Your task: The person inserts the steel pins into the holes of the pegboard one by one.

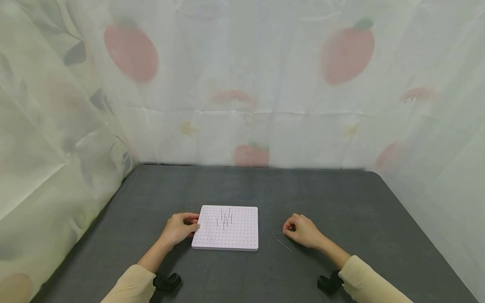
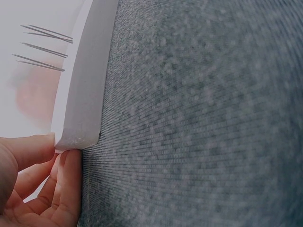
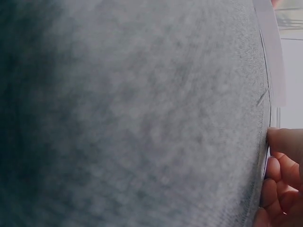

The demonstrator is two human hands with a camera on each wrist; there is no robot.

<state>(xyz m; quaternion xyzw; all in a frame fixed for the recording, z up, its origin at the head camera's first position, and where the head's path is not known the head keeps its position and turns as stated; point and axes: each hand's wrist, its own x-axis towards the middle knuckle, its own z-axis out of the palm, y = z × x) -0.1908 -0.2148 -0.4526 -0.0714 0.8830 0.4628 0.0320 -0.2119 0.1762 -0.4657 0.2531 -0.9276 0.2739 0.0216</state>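
A white pegboard (image 1: 242,231) with a grid of small holes lies on the table, and several thin metal pins (image 1: 224,221) stand upright in it. My left hand (image 1: 178,229) grips the board's left edge; in the left wrist view the thumb (image 2: 35,150) is on the upper edge and the fingers sit against the side. To the right of the board, my right hand (image 1: 303,230) rests low at the table with curled fingers, pinching the end of a thin pin (image 1: 279,233). Two loose pins, one slanted (image 1: 285,245) and one steeper (image 1: 270,240), lie between that hand and the board.
The dark grey cloth-covered table (image 1: 322,193) extends around the board. A light curtain with fruit prints (image 1: 288,139) hangs along the back, and another (image 1: 75,168) borders the left side. Black wrist devices (image 1: 166,282) are worn at both cuffs.
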